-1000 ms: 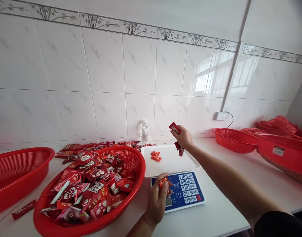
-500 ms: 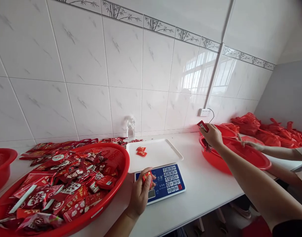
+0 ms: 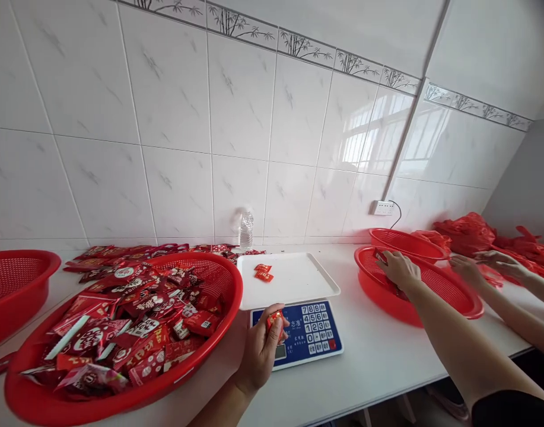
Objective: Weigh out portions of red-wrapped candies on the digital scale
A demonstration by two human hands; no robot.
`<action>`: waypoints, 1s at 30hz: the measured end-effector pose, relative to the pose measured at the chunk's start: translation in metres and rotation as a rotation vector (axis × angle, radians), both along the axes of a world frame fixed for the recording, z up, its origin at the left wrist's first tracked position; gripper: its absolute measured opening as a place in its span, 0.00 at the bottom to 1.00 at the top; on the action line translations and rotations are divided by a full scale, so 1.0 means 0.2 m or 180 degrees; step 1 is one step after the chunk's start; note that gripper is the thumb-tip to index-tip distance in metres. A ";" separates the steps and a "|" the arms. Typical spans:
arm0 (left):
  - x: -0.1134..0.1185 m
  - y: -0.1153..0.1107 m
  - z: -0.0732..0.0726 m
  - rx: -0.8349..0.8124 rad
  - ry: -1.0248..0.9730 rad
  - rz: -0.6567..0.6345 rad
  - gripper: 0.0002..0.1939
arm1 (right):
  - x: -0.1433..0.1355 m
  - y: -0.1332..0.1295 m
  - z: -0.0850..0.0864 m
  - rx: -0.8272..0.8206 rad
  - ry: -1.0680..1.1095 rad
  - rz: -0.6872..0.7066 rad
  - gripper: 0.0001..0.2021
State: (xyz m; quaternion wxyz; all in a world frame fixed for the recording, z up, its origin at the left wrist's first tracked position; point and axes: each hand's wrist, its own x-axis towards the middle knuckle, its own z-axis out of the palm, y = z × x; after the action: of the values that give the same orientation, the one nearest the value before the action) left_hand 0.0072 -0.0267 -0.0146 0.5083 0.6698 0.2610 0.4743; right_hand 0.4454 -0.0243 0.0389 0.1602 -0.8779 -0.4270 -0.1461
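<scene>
My left hand (image 3: 259,347) is closed around a small red snack packet (image 3: 275,321) over the blue keypad of a digital scale (image 3: 316,329). On the scale's white tray (image 3: 298,276) lie a couple of small red packets (image 3: 263,274). My right hand (image 3: 401,271) reaches down into a red plastic basket (image 3: 414,311) on the right; a red packet (image 3: 380,255) shows at its fingers, which are partly hidden. To the left stands a large red basket (image 3: 236,284) heaped with red snack packets (image 3: 142,326).
More packets (image 3: 129,254) lie along the wall by a clear bottle (image 3: 246,230). Another red basket (image 3: 53,264) is at far left, and one (image 3: 405,242) behind the right basket. A co-worker's hands (image 3: 467,273) are beside red plastic bags (image 3: 465,231).
My right hand has lowered into the right basket with its packet. The co-worker's hands have left that basket's rim toward the bags. My left hand keeps its packet; the view has shifted.
</scene>
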 end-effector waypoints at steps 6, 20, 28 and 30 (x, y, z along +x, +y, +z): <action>0.00 0.00 -0.03 0.0172 0.0055 -0.0037 0.20 | -0.11 0.09 -0.01 -0.0132 0.0228 -0.0036 0.26; -0.02 -0.01 -0.03 0.0226 0.0075 0.0036 0.22 | -1.42 0.54 0.00 -0.0418 0.0169 0.3252 0.25; -0.03 -0.01 -0.04 0.0283 0.0178 0.0035 0.22 | -1.47 0.54 -0.06 -0.0319 0.0220 0.3376 0.13; -0.03 -0.01 -0.05 0.0336 0.0214 -0.0001 0.21 | -1.40 0.48 -0.05 -0.0211 0.0187 0.3294 0.13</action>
State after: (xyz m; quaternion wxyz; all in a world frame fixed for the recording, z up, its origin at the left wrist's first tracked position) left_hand 0.0015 -0.0283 -0.0241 0.4633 0.7111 0.2525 0.4646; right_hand 0.1661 0.0715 0.0288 0.1955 -0.5601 -0.8050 -0.0094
